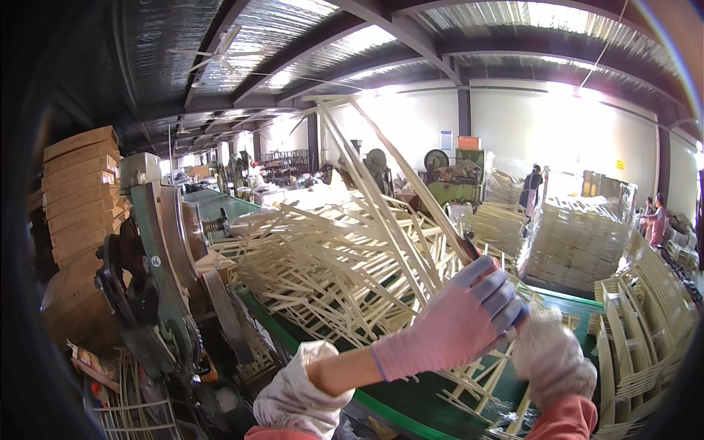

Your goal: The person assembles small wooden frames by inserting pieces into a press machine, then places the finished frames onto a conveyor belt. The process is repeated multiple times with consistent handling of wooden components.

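My left hand (462, 312), in a pale pinkish glove with blue-grey fingers, is closed around the lower end of a pale wooden strip frame (411, 176). Its long strips rise up and to the left, meeting a short crosspiece at the top. Where the frame enters my grip, a dark reddish patch shows, too small to make out. Close on the right is my gloved right hand (546, 352), smeared by motion with its fingers indistinct. Something blue shows between the hands. Under and beyond them lies a large heap of pale wooden strips (315, 260).
The heap lies on a green conveyor (392, 418). A green machine (165, 271) stands close on my left, before stacked cardboard boxes (81, 194). On the right are stacked slatted wooden pieces (642, 330) and a plastic-wrapped pallet stack (576, 238). People (530, 191) stand farther back.
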### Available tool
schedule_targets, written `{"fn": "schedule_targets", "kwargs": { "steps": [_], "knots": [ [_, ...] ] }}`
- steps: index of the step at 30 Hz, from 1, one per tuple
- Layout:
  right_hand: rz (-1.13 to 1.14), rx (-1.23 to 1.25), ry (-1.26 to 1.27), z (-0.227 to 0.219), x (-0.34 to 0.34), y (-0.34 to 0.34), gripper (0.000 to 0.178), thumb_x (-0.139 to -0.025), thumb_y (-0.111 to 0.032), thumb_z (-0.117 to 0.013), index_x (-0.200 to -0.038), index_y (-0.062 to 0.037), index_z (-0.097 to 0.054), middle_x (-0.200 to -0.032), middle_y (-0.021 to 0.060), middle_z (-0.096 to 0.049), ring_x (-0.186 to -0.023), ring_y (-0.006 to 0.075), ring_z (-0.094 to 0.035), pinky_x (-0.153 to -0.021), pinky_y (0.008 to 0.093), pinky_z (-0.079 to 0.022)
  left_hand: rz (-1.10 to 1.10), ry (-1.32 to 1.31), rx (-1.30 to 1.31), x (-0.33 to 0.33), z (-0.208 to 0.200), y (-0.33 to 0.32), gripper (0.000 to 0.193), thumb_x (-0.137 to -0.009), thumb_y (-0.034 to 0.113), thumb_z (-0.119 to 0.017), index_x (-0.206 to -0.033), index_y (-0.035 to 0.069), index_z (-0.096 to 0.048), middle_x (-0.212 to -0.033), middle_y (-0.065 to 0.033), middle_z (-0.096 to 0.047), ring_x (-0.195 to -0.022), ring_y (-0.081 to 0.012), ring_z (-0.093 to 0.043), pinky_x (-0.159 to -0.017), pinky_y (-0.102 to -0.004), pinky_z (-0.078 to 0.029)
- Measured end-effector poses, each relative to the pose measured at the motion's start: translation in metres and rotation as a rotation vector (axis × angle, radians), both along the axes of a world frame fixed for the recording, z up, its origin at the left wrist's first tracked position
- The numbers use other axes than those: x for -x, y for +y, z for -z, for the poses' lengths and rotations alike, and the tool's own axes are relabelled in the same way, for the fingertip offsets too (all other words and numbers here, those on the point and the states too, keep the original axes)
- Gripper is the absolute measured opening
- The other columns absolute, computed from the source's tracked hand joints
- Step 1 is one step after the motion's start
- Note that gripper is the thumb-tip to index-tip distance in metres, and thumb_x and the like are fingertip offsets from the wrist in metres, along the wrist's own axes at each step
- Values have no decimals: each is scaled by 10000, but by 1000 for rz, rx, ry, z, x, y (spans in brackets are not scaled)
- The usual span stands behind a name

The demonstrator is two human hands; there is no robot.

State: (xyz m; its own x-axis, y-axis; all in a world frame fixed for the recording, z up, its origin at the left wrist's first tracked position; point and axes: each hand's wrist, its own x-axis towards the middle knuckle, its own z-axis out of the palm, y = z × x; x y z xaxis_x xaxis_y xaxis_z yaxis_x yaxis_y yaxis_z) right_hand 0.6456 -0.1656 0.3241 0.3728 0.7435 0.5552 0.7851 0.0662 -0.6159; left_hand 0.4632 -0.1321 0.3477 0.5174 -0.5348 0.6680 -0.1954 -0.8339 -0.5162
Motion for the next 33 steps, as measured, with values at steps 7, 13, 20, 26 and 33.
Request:
{"fn": "schedule_targets", "kwargs": {
  "steps": [7, 13, 20, 26, 33],
  "knots": [
    [46, -224, -7, -116, 35, 230, 425, -792, -74, -511, -1216, -39, -492, -840, 175, -540, -794, 288, -551, -676, 397, -452, -111, 7, 163, 78, 65, 102, 264, -715, 182, -656, -958, 102, -590, -1000, -32, -586, -969, -215, -565, -899, -415, -435],
    [175, -247, -35, -131, 61, 348, 421, -782, -112, -519, -1194, -28, -499, -933, 187, -518, -887, 310, -511, -730, 426, -436, -322, 101, 309, 146, 113, 162, 182, -741, 165, -627, -891, 69, -595, -884, -53, -599, -907, -210, -567, -890, -388, -434],
    [254, -190, -169, -114, 71, 388, 423, -771, -158, -529, -1168, -15, -508, -1041, 201, -492, -996, 335, -465, -794, 460, -418, -323, 75, 450, 156, 143, 172, 164, -680, 143, -666, -820, 70, -621, -816, -79, -606, -853, -256, -580, -879, -421, -430],
    [199, -202, -442, -77, 91, 380, 431, -761, -197, -537, -1146, -4, -516, -1133, 213, -470, -1090, 357, -425, -849, 490, -402, -108, 243, 493, 105, 151, 179, 193, -712, 168, -660, -878, 92, -597, -855, -37, -617, -882, -216, -584, -856, -391, -448],
    [-150, -361, -781, 25, 103, 228, 449, -749, -242, -546, -1121, 9, -525, -1241, 227, -445, -1199, 382, -378, -912, 524, -384, 137, 339, 600, 34, 187, 133, 191, -694, 84, -657, -875, 66, -599, -853, -69, -610, -895, -255, -575, -879, -437, -418]
  ]
}}
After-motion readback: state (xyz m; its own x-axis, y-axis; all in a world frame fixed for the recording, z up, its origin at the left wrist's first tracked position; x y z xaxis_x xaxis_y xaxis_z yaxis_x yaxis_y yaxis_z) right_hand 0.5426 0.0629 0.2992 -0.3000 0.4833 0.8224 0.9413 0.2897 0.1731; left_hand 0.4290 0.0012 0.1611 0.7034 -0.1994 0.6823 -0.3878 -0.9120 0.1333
